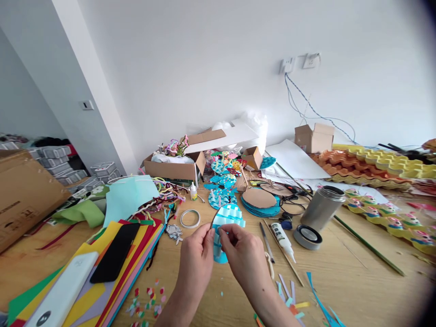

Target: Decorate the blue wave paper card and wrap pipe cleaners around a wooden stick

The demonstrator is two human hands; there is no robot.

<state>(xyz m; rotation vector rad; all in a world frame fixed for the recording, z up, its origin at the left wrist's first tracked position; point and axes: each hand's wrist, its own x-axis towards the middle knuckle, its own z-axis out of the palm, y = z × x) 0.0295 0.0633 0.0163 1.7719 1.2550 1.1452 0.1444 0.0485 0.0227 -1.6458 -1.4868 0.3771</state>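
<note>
My left hand (pixel 195 256) and my right hand (pixel 243 256) meet over the middle of the wooden table (pixel 357 281). Both pinch a blue paper craft disc (pixel 227 219) with pale wavy strips across it, held tilted up above the tabletop. The fingers of each hand are closed on its lower edge, thumbs almost touching. A roll of clear tape (pixel 190 218) lies just behind my left hand. A white glue bottle (pixel 283 238) and a pen (pixel 266 235) lie to the right of my right hand.
Coloured foam sheets (pixel 136 245) with a white phone (pixel 64 290) and a black case (pixel 116 256) lie left. Behind stand a cardboard box (pixel 173 168), finished blue discs (pixel 260 202), a steel flask (pixel 320 206) with its lid (pixel 307 236), egg trays (pixel 374 165). Paper scraps litter the front.
</note>
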